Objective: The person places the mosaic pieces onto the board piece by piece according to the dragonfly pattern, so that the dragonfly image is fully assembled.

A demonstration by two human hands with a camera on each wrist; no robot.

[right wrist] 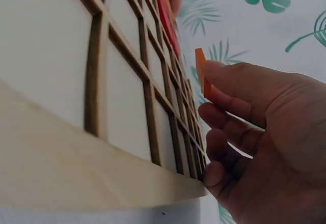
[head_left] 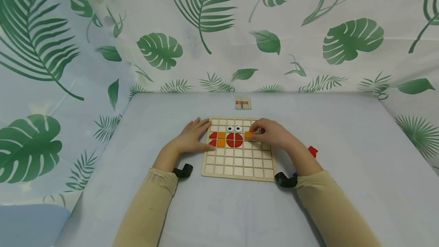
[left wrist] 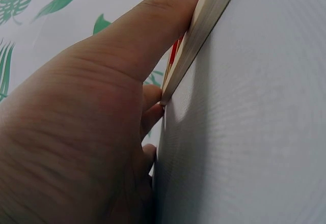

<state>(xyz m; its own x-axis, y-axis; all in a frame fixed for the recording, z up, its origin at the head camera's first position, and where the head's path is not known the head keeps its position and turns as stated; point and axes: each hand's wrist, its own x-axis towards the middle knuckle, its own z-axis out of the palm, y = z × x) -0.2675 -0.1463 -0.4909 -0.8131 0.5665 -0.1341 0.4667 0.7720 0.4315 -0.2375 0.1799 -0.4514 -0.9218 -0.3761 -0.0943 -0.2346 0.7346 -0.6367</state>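
Pinching orange square tile (head_left: 248,135) in right hand (head_left: 274,134) over wooden grid board (head_left: 239,170); touching it with splayed left hand (head_left: 192,139). Left of pinch, showing red curved pieces (head_left: 231,143), orange squares (head_left: 221,143), white eyes (head_left: 230,129); below, leaving cells (head_left: 229,160) bare.

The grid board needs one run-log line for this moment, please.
left hand: touches grid board | right hand: pinches orange tile | eye pieces: on board

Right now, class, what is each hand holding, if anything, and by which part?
The right hand pinches an orange tile by the side nearest the palm. The left hand rests, unclosed, on the left edge of the board.
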